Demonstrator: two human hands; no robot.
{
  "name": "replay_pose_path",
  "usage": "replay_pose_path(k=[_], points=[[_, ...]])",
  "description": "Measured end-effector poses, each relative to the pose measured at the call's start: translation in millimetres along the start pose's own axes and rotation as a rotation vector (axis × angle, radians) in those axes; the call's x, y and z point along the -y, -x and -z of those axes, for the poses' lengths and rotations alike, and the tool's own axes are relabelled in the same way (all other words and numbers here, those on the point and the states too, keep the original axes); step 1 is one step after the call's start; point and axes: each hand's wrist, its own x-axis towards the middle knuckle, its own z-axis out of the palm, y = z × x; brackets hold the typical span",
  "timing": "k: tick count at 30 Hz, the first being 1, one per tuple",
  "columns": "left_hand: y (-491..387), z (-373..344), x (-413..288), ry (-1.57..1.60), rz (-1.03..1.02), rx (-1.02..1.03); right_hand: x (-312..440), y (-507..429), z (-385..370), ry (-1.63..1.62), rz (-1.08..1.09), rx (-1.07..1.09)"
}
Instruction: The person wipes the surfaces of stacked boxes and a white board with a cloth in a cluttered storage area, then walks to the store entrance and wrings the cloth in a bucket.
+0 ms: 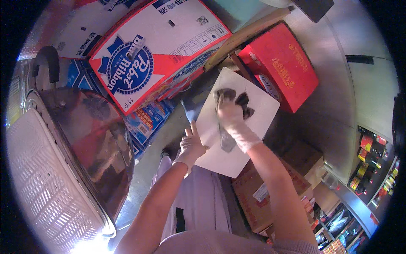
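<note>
A white board (253,98), probably a cutting board, lies tilted before me. My left hand (193,143), in a thin pale glove, grips the board's left edge, its thumb on top and a finger stretched forward. My right hand (230,114), gloved too, reaches over the middle of the board. Its fingertips touch a dark, soft-looking piece (227,92); blur hides whether they close on it. Just right of that hand lie more dark pieces (243,99). A grey flat strip (226,139) shows beneath the hand, partly covered; I cannot tell what it is.
Pabst Blue Ribbon beer cartons (165,41) stand ahead on the left. A red box (282,66) is beyond the board. On the left are a large shiny metal vessel (98,143) and a white perforated basket (47,184). Cardboard boxes (257,203) and bottle shelves (364,162) are on the right.
</note>
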Motion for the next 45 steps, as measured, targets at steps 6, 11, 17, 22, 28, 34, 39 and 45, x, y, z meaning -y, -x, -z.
replay_pose_path(k=[6,11,17,22,28,34,39,45], points=[[1.9,1.5,-1.9,0.015,0.030,0.012,-11.9,-42.5,16.2,-0.073,-0.216,-0.325],[3.9,3.9,-2.2,-0.001,0.027,0.018,-32.7,-38.6,-5.0,-0.073,-0.105,-0.114],[0.6,4.2,-2.1,-0.011,0.040,0.039,-81.3,21.4,-2.9,0.157,-0.398,-0.153],[1.4,0.9,-3.3,0.001,0.048,0.000,-49.0,-48.3,-13.8,-0.031,-0.137,-0.243],[2.8,2.7,-5.1,0.001,0.052,0.000,-69.4,-2.5,-0.7,-0.146,-0.276,-0.280],[3.7,2.7,-4.7,0.019,0.049,-0.004,-93.1,40.2,25.0,-0.046,-0.344,-0.033],[-0.7,2.2,-3.7,0.024,0.039,0.011,-49.3,-25.5,-7.6,-0.006,-0.079,-0.264],[1.3,-0.4,-3.0,0.031,0.039,-0.002,-67.6,36.1,7.5,-0.098,-0.417,0.007]])
